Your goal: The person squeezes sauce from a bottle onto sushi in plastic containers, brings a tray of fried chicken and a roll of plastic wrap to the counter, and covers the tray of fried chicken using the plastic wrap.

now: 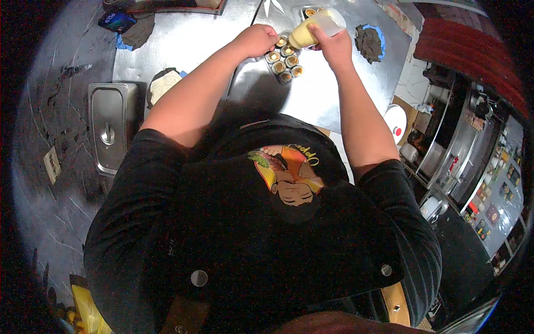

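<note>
While the right hand (332,45) grasps a tilted bottle (305,34) close to the rolls (279,67) on the metal table (318,92), the left hand (257,40) curls just beside them; whether it holds anything, I can't tell.

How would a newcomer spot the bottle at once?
Find the bright steel table at the top of the picture, then the person's right hand over it. The bottle is gripped there, tilted down toward the roll pieces. Unlike those small round slices, it is long and translucent, with pale yellow contents.
</note>
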### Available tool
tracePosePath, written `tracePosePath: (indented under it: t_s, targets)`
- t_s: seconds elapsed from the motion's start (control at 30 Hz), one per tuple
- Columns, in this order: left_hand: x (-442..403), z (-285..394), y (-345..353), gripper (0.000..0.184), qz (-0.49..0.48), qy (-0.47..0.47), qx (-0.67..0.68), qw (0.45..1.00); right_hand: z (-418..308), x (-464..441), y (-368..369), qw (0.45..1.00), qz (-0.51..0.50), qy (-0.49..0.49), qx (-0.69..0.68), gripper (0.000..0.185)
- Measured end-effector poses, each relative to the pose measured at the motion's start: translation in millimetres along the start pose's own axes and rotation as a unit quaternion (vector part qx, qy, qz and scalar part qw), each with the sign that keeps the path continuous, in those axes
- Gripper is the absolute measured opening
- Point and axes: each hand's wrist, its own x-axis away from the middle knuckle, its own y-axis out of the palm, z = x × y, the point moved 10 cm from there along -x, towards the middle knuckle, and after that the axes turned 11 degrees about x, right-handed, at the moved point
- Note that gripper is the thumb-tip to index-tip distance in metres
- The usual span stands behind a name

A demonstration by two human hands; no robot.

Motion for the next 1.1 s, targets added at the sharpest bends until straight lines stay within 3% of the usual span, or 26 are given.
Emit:
tracePosePath:
  t_s: [0.77, 0.87, 0.93, 1.1]
  targets:
    - [11, -1, -2, 0.027, -0.011, -0.004, 0.006, 1.0, -12, 11, -2, 1.0, -0.021, -0.007, 0.002, 0.041]
    - [16, -10, 0, 0.027, -0.02, 0.036, -0.004, 0.999, -8, 25, 3, 0.999, -0.052, -0.006, 0.013, 0.041]
    - [24, -21, 7, 0.025, -0.041, 0.027, 0.046, 0.998, -1, 33, 8, 0.998, -0.055, -0.008, 0.026, 0.041]
    - [40, -36, 14, 0.022, -0.053, -0.037, 0.015, 0.998, 12, 44, 19, 0.999, -0.03, -0.025, 0.018, 0.042]
